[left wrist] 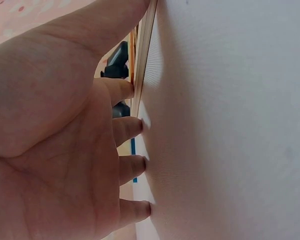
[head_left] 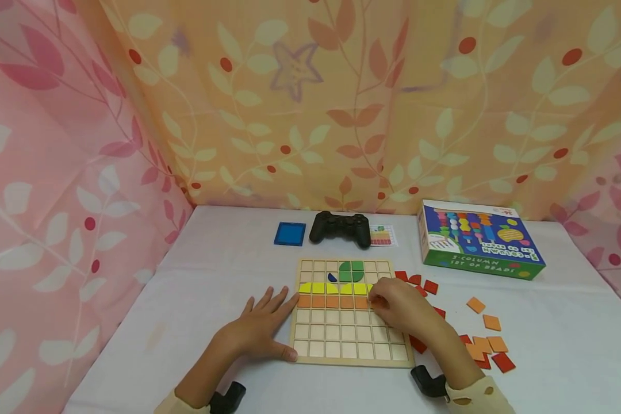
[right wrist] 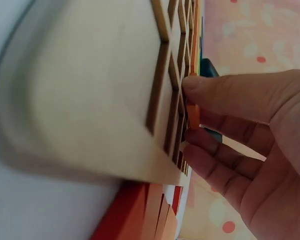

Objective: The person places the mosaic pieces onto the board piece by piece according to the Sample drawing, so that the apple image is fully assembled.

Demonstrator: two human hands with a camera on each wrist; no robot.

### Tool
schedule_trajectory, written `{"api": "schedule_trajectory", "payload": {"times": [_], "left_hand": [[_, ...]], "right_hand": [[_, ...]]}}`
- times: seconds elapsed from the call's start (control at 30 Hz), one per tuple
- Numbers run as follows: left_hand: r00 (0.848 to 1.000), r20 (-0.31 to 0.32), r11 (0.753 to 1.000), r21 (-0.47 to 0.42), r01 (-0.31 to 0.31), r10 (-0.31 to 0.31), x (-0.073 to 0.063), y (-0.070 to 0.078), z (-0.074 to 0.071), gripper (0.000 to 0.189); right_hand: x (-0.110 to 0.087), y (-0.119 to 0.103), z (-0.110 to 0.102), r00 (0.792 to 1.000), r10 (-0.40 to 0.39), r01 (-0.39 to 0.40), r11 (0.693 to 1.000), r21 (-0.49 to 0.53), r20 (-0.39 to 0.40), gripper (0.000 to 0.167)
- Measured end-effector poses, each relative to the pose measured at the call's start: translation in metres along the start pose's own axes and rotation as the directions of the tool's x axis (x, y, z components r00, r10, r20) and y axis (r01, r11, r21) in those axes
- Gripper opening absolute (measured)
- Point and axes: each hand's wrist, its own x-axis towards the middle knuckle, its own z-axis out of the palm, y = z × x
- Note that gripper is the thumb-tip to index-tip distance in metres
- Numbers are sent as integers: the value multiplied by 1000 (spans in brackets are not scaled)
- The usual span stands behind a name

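A light wooden grid board (head_left: 352,363) lies on the white table between the hands. In its upper part sit several green pieces (head_left: 345,275) and a small dark blue piece (head_left: 332,277), with a row of yellow pieces (head_left: 318,288) below. Under that runs a row of orange square tiles (head_left: 332,302). My right hand (head_left: 406,307) is over the board's right side at this row, its thumb and fingers pinching an orange tile (right wrist: 193,116) close to the grid. Spread fingers of my left hand (head_left: 259,330) rest at the board's left edge, the thumb touching its lower left corner.
Loose red tiles (head_left: 503,362) and orange tiles (head_left: 491,322) are scattered right of the board. Behind it lie a blue square tray (head_left: 290,234), a black game controller (head_left: 340,227) and a pattern card (head_left: 384,236). A bead-set box (head_left: 483,238) stands at the back right.
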Motion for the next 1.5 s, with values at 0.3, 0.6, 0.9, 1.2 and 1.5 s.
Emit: {"api": "schedule_trajectory", "payload": {"times": [0.3,0.6,0.9,1.2,1.5], "left_hand": [[1000,-7,1000,14,2,-2,1,-2,1,119],[1000,-10,1000,8,-7,7,0,-1,1,118],[1000,-8,1000,12,-2,2,1,2,-1,117],[1000,-2,1000,-3,-14,14,2,1,1,117],[999,-23,999,-6,-32,32,1,0,2,118]], "right_hand": [[0,-5,3,1000,11,-11,999,-42,-11,11],[-10,-16,7,998,66,-68,991,-116,-22,15],[-41,-13,-5,998,23,-21,999,-41,51,19],[-50,31,-29,988,148,-153,980,-131,-47,20],[-57,47,-31,989,147,-147,971,-188,-15,41]]}}
